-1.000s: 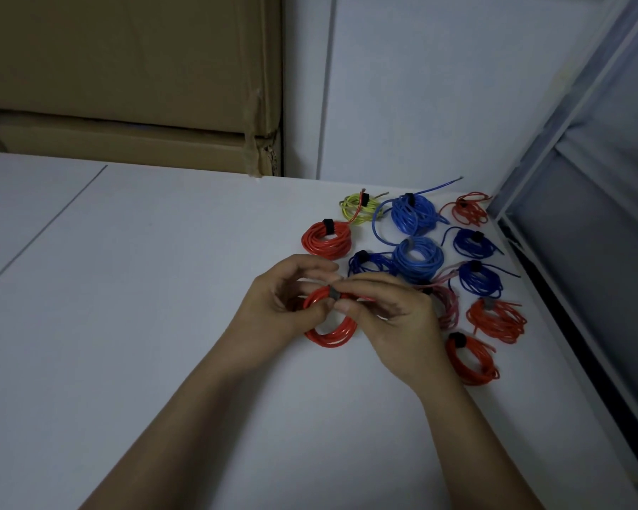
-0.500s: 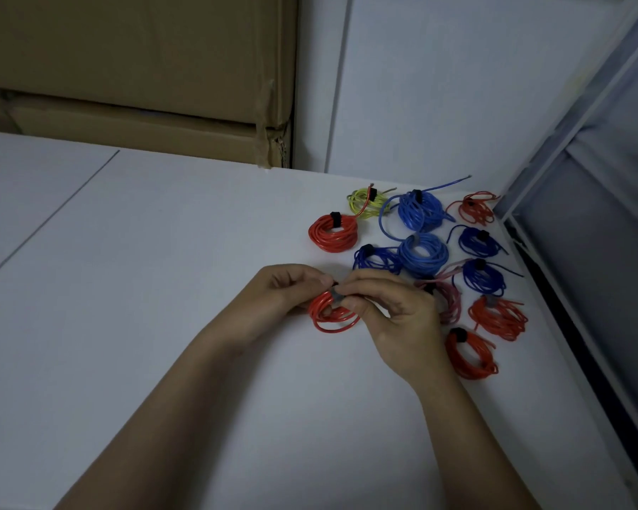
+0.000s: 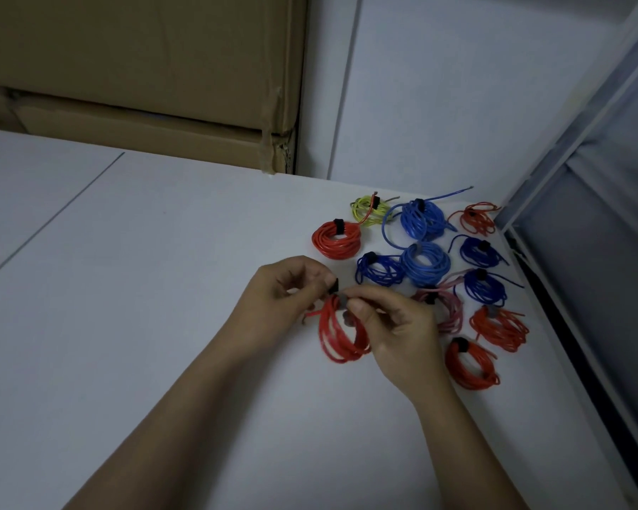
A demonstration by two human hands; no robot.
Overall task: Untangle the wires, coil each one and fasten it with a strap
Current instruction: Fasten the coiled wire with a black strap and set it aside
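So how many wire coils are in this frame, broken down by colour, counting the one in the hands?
Red: 5, including the coil being strapped, plus
Blue: 5, at
Yellow-green: 1
Pink: 1
Total: 12

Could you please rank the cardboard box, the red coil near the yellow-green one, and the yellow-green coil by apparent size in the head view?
1. cardboard box, by far the largest.
2. red coil.
3. yellow-green coil, smallest, though it lies slightly farther from the camera.
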